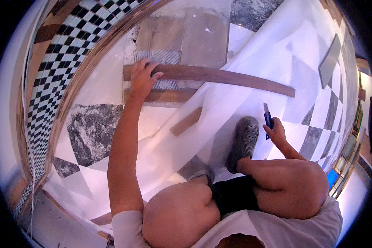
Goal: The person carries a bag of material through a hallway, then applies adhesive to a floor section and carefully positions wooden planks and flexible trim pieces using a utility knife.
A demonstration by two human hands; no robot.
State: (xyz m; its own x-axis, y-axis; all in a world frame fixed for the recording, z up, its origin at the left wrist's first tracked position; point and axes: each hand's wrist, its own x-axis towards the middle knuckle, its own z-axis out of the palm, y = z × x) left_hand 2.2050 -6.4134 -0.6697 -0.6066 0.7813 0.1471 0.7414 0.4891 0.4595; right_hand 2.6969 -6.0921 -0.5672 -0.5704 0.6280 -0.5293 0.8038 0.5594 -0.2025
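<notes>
A long brown wooden plank (pixel 219 76) lies across the floor ahead of me, its right part on a white translucent sheet (pixel 219 103). My left hand (pixel 143 76) grips it near its left end, fingers over the wood and thumb toward the right. In my right hand (pixel 276 131) is a blue utility knife (pixel 268 119), held beside my right shoe with its blade out and pointing away from me. The blade is apart from the plank. Nearer than the long plank, a shorter wooden piece (pixel 167 96) lies parallel to it.
Another wooden piece (pixel 187 121) shows by the sheet's fold. Black and white checkered tiles (pixel 76 45) run along the left. A grey flat panel (pixel 330 62) lies at the far right. My grey clogs (pixel 244 138) stand on the sheet. Beyond the plank is a brownish floor patch (pixel 202 37).
</notes>
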